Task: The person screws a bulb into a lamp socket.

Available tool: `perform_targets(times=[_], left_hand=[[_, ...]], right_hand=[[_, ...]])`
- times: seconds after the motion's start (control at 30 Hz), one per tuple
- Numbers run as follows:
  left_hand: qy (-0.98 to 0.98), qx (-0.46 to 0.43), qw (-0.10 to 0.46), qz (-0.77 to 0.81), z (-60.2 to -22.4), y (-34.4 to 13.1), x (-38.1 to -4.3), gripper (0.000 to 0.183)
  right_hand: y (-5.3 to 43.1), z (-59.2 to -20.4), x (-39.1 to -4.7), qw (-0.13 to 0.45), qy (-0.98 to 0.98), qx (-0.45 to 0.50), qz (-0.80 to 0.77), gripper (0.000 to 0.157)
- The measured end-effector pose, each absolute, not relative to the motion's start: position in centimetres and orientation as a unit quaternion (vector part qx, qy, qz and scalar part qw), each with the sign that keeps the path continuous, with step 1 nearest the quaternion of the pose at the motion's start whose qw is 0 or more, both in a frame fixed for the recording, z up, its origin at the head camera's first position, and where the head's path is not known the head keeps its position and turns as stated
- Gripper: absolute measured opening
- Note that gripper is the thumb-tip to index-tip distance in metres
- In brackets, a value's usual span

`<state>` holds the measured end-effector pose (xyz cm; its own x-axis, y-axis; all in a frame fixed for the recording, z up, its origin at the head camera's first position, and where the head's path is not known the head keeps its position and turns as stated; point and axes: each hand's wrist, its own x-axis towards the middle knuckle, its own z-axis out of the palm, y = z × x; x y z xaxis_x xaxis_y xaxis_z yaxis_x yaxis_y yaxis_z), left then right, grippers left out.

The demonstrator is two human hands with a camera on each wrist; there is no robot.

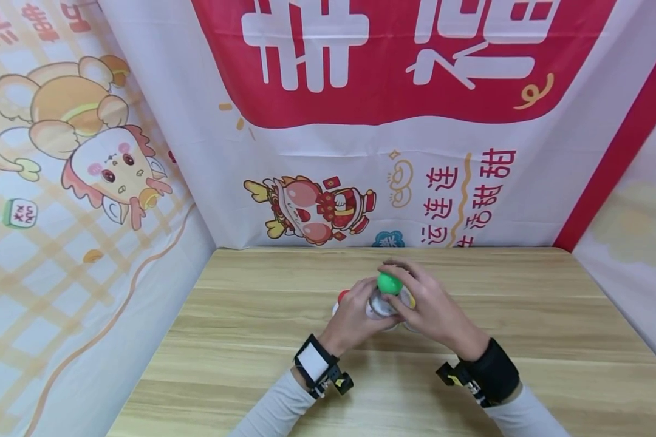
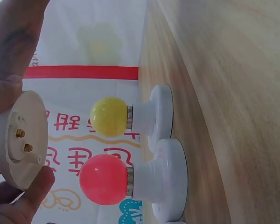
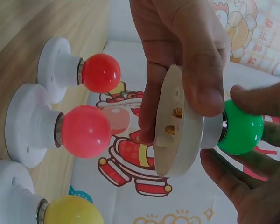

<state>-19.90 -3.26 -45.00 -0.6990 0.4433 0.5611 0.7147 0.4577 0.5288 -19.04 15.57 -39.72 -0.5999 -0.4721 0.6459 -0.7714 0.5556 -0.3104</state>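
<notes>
My left hand (image 1: 352, 318) holds a round white lamp holder (image 3: 179, 144) raised above the table by its base. Two brass screws show on its underside in both wrist views. A green light bulb (image 1: 389, 283) sits at the mouth of this holder, a strip of its metal cap visible in the right wrist view. The fingers and thumb of my right hand (image 1: 434, 306) are curled round the green bulb. How far the bulb is screwed in cannot be seen.
On the wooden table (image 1: 240, 352), white lamp holders carry a red bulb (image 3: 101, 73), a pink bulb (image 3: 86, 131) and a yellow bulb (image 3: 73, 211), standing close together under the hands. A printed cloth (image 1: 224, 182) hangs behind the table's back edge.
</notes>
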Motion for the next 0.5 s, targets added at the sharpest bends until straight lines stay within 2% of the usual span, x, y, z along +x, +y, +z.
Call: perform_targets(times=[0.23,0.5], left_hand=[[-0.840,-0.348,0.174,-0.380,-45.00,-3.23,-20.20,0.072],[-0.844,-0.348,0.144,-0.382,-44.88,-3.07,-20.26,0.082]], right_hand=[[15.74,-39.48,-19.20,0.264,-0.846,0.356,0.297,0.056],[16.04,-39.37,-19.30,0.264,-0.853,0.343,0.292,0.058]])
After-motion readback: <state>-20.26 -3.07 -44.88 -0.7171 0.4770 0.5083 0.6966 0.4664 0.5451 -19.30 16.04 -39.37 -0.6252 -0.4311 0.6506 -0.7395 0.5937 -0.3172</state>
